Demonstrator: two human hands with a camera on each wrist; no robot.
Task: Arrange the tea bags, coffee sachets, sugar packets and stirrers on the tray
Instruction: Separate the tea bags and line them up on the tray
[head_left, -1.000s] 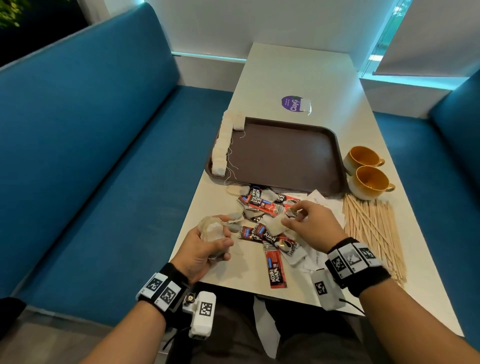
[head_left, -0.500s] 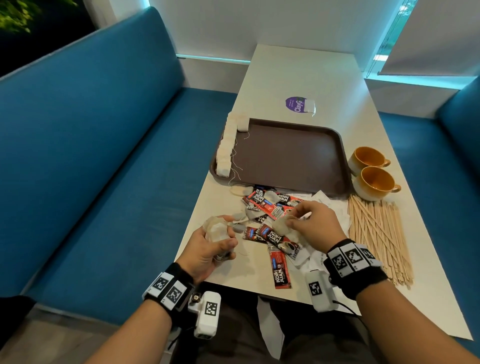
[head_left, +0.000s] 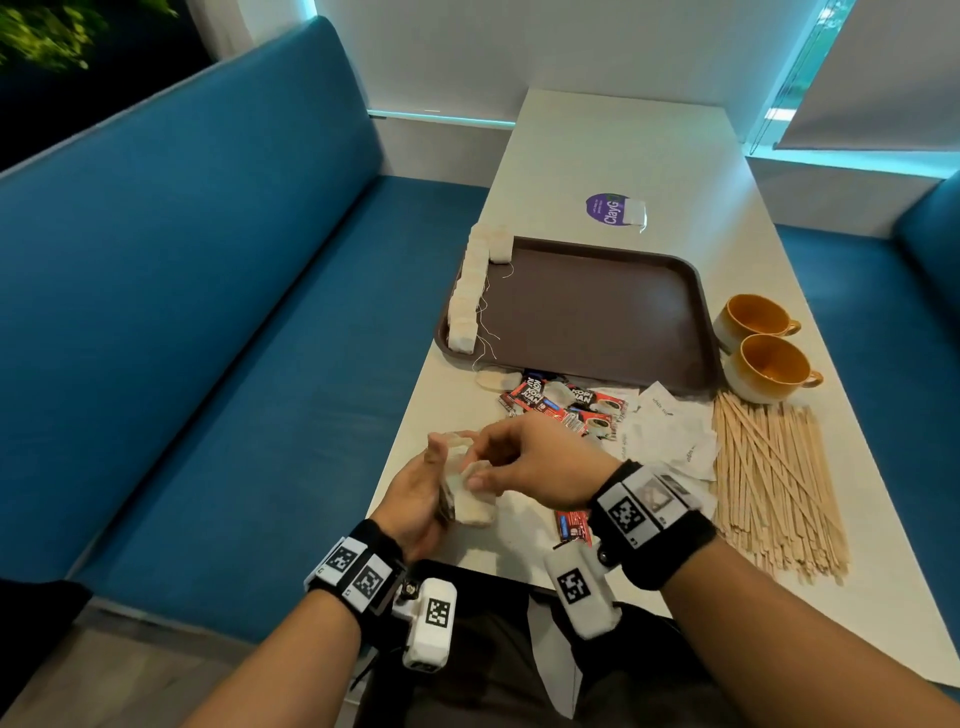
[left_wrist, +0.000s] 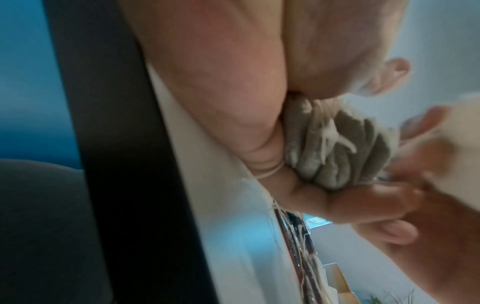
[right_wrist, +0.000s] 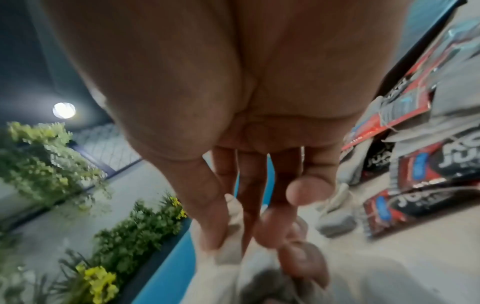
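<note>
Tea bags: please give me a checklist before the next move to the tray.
1. Stack of beige paper tea bags gripped by left hand: ok.
2. Right hand pinches one more bag onto the stack: ok.
3. Strings untangled: cannot tell.
4. Bare floor on the brown plastic tray beside the row of white tea bags: ok.
5. All tea bags collected: not ok, a loose beige tea bag lies by the tray's near edge.

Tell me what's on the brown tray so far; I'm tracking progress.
Only a row of tea bags lies along the left edge of the tray, strings trailing inward. Nothing covers its floor; coffee sachets and stirrers are off it.
</note>
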